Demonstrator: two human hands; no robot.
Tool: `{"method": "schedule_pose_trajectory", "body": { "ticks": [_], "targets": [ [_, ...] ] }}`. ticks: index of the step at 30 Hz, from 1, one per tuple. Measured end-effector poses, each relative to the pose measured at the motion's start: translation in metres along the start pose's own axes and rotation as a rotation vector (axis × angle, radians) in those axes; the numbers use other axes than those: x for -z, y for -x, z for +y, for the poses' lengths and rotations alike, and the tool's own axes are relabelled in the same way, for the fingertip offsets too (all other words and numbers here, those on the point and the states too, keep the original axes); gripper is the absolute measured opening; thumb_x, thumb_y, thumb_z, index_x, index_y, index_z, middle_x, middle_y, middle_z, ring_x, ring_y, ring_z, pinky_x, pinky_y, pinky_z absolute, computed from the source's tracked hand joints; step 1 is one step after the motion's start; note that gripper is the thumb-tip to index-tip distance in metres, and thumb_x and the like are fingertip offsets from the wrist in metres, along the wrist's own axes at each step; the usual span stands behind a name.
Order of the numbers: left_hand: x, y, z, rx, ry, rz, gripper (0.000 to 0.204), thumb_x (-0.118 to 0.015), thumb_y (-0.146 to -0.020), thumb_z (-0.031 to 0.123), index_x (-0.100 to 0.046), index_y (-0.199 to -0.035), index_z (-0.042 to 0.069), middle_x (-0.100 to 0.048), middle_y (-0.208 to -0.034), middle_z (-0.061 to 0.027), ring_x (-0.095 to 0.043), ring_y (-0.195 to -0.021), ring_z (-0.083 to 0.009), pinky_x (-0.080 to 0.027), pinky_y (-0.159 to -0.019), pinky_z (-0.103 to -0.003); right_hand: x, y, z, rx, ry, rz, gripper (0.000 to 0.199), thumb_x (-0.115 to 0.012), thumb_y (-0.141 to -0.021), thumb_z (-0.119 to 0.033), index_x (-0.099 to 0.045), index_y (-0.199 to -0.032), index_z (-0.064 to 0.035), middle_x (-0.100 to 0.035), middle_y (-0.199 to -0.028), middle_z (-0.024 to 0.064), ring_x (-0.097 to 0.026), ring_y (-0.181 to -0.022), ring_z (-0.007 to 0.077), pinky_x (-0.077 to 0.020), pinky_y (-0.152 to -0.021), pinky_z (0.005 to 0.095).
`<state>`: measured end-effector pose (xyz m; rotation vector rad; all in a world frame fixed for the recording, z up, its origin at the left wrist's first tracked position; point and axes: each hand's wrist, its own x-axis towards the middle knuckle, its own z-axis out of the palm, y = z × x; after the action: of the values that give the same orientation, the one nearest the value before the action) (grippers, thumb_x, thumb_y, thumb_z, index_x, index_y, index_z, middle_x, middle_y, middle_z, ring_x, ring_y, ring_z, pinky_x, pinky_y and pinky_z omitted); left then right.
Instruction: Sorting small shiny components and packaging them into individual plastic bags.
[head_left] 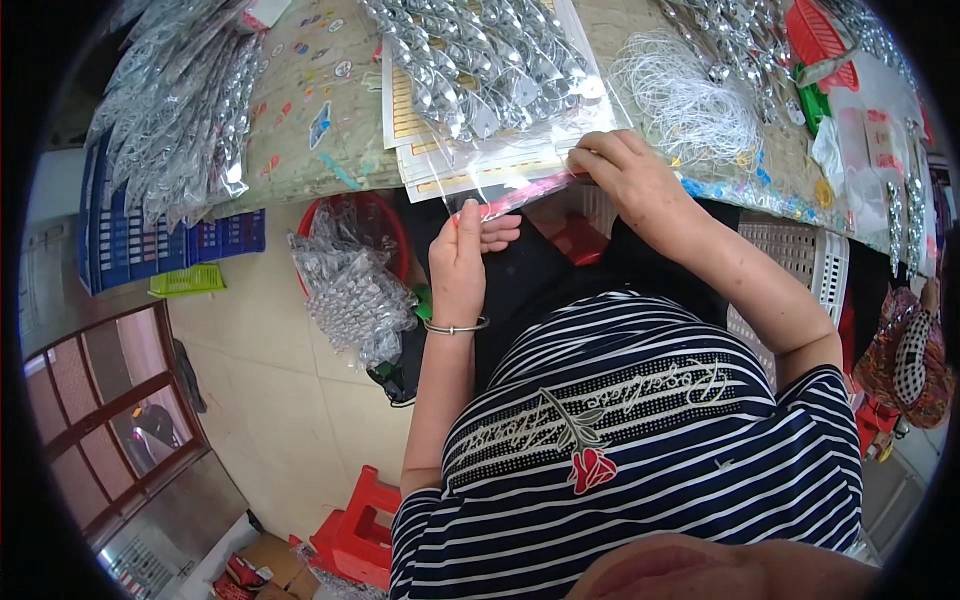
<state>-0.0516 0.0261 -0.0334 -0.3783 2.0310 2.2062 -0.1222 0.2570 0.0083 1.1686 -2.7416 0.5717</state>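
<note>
Grip: left hand (462,250) and right hand (625,170) both pinch the clear bag's (500,150) red-edged mouth.
Bag: at the bench's (330,150) near edge (silver pieces inside).
Right: white string bundle (690,100).

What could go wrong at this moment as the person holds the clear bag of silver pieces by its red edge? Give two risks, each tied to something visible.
1. Both the left hand and right hand pinch only the red strip of the clear bag, which overhangs the table edge; it may slide off.
2. The loose white threads lie close beside the right hand and could snag.
</note>
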Motion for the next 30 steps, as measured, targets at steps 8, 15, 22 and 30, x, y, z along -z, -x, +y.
{"method": "schedule_pose_trajectory", "body": {
  "ticks": [8,15,22,30],
  "targets": [
    [0.001,0.001,-0.003,0.017,-0.024,-0.006,0.045,-0.036,-0.103,0.033,-0.06,-0.101,-0.005,-0.07,-0.09,-0.0154,-0.068,-0.077,-0.0169,-0.051,-0.07,-0.025,-0.011,-0.013,-0.001,0.062,0.123,-0.043,0.046,-0.054,-0.078,-0.008,-0.051,-0.123,0.0009,-0.052,-0.124,0.0129,-0.05,-0.116,0.0302,-0.0392,-0.1,0.0418],
    [0.004,0.0,-0.007,0.003,-0.031,-0.022,0.045,-0.035,-0.104,0.034,-0.059,-0.101,-0.004,-0.07,-0.091,-0.0157,-0.068,-0.077,-0.0171,-0.051,-0.07,-0.025,-0.041,-0.029,-0.012,0.037,0.14,0.113,0.051,-0.059,-0.083,-0.015,-0.047,-0.129,0.0005,-0.052,-0.126,0.0158,-0.044,-0.125,0.0322,-0.0312,-0.108,0.0437],
    [0.004,0.001,-0.004,0.014,-0.034,-0.017,0.045,-0.035,-0.104,0.032,-0.06,-0.104,-0.005,-0.07,-0.093,-0.0153,-0.068,-0.079,-0.0168,-0.051,-0.071,-0.026,-0.046,-0.015,-0.024,-0.064,0.113,0.157,0.053,-0.063,-0.086,-0.026,-0.046,-0.131,-0.0014,-0.051,-0.129,0.0166,-0.04,-0.13,0.0333,-0.0241,-0.111,0.0515],
    [0.003,0.003,-0.002,0.003,-0.037,-0.002,0.045,-0.036,-0.104,0.032,-0.06,-0.105,-0.006,-0.07,-0.093,-0.0147,-0.067,-0.079,-0.0162,-0.051,-0.073,-0.025,-0.016,0.009,-0.028,-0.036,-0.01,0.117,0.052,-0.064,-0.085,-0.017,-0.047,-0.13,-0.0003,-0.049,-0.133,0.0166,-0.043,-0.128,0.0324,-0.0301,-0.109,0.0474]
  ]
}}
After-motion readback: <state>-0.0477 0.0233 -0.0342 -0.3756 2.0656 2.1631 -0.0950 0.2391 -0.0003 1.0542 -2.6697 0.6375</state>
